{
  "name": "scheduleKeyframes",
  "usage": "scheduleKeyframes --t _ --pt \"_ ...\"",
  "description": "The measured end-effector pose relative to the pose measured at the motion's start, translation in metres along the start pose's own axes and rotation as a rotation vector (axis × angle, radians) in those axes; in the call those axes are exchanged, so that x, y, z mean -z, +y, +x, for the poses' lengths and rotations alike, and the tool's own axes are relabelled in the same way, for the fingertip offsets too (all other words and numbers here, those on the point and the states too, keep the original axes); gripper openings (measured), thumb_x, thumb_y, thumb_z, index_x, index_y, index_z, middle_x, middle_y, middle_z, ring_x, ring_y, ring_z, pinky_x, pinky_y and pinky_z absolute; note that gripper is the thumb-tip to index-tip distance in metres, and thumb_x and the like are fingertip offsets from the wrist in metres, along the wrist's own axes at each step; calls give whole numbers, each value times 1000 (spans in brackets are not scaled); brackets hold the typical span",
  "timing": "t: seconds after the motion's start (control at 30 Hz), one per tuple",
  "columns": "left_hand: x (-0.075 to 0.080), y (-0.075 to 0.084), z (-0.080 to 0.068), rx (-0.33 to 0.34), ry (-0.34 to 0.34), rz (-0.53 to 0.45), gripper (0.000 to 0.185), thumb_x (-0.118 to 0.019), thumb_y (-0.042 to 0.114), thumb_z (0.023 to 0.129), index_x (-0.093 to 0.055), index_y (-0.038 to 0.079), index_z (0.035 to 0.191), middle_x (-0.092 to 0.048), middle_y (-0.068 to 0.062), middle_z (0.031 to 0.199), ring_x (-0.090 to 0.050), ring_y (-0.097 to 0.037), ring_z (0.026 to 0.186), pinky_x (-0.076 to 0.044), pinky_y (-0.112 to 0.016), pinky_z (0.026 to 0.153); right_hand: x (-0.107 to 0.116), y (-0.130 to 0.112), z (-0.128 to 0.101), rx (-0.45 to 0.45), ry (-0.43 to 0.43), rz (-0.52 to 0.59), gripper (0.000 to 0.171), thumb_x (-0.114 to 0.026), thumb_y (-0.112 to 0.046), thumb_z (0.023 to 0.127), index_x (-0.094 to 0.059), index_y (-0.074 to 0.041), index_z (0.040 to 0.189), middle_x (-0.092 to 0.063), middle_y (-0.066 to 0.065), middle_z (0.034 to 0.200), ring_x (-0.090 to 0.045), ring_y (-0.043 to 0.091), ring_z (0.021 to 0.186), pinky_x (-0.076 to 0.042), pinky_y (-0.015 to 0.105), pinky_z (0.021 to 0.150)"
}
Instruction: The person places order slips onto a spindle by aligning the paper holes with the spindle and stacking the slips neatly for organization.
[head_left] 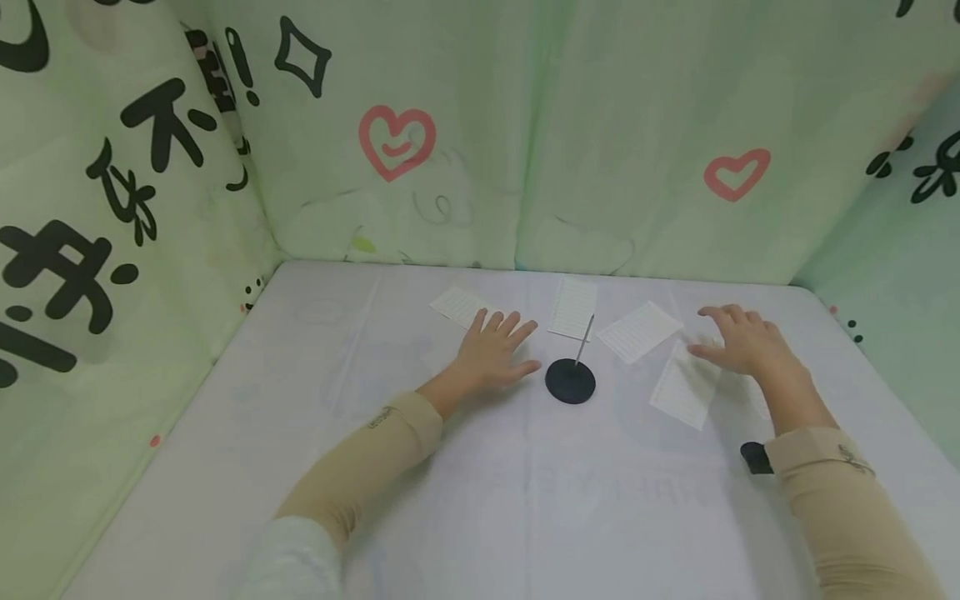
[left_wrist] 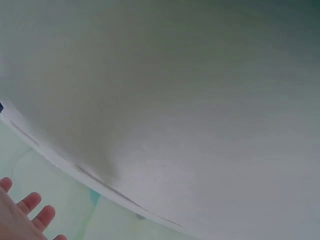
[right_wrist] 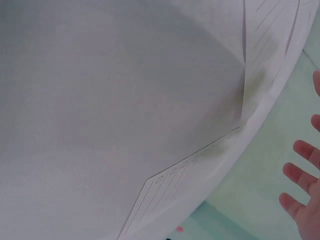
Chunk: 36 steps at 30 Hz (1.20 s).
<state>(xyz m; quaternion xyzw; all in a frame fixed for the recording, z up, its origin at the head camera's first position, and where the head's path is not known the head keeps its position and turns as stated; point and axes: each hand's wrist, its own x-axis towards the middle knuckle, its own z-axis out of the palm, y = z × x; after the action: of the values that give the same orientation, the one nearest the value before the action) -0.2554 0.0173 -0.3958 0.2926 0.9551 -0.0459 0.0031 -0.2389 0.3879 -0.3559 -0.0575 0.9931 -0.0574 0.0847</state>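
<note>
A black round base with a thin upright metal spike (head_left: 571, 379) stands mid-table. Several white lined slips lie around it: one at back left (head_left: 457, 306), one behind the spike (head_left: 573, 307), one to its right (head_left: 639, 331), one nearer and further right (head_left: 684, 388). My left hand (head_left: 495, 350) lies flat and spread on the table, left of the base, fingertips touching the back-left slip. My right hand (head_left: 738, 340) hovers over the right slips with relaxed fingers, holding nothing. In the right wrist view a lined slip (right_wrist: 180, 180) and fingertips (right_wrist: 300, 175) show.
The white table (head_left: 465, 517) is enclosed by pale green cloth walls (head_left: 585, 133) printed with hearts and black characters at the back and both sides. A small black object (head_left: 755, 457) sits by my right sleeve. The left wrist view shows only table surface and fingertips (left_wrist: 30, 212).
</note>
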Motion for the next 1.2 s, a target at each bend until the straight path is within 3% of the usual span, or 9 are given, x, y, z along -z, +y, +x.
scheduleKeyframes --t 0.27,0.3,0.4,0.5,0.53,0.87,1.2 --pt "-4 19 8 -25 -115 -6 68 -26 66 89 -15 31 146 -20 2 151 -17 -22 138 -4 -43 112 -2 1 -4 -61 -130 -32 76 -55 -53 84 -30 1 132 -22 34 131 -19 55 115 -16 70 94" --pt "-14 19 12 -35 -96 0 70 -21 69 87 -14 33 146 -20 3 150 -16 -22 138 -1 -44 112 -2 1 -5 -64 -139 -37 75 -55 -53 84 -31 2 131 -22 34 130 -20 55 115 -17 70 94" --pt "-15 25 13 -47 -117 30 71 -17 71 86 -12 34 146 -20 4 150 -16 -21 138 -1 -44 112 -3 3 -7 -71 -160 -52 73 -55 -51 84 -34 3 129 -25 35 128 -23 55 113 -19 70 93" --pt "-17 29 12 -58 -113 52 70 -18 70 87 -14 33 146 -22 4 149 -18 -21 137 -3 -44 112 -6 6 -7 -79 -176 -75 73 -55 -51 85 -35 5 127 -28 37 125 -26 56 111 -23 70 91" --pt "-9 32 8 -57 -140 54 67 -22 67 89 -16 32 146 -23 4 149 -19 -21 137 -6 -43 112 -7 7 -7 -82 -181 -81 72 -55 -50 85 -35 6 126 -28 37 124 -26 56 110 -24 70 91" --pt "-11 39 8 -72 -150 92 65 -20 64 91 -17 31 146 -24 4 149 -20 -19 137 -8 -45 112 -16 14 -4 -112 -227 -66 61 -54 -42 88 -36 5 122 -29 37 119 -29 54 106 -26 69 89" --pt "-9 42 6 -62 -199 112 63 -15 63 92 -14 31 146 -21 4 150 -18 -19 138 -6 -45 112 -20 17 -1 -87 -205 -40 54 -56 -36 88 -38 7 114 -31 37 114 -33 53 101 -31 67 84"
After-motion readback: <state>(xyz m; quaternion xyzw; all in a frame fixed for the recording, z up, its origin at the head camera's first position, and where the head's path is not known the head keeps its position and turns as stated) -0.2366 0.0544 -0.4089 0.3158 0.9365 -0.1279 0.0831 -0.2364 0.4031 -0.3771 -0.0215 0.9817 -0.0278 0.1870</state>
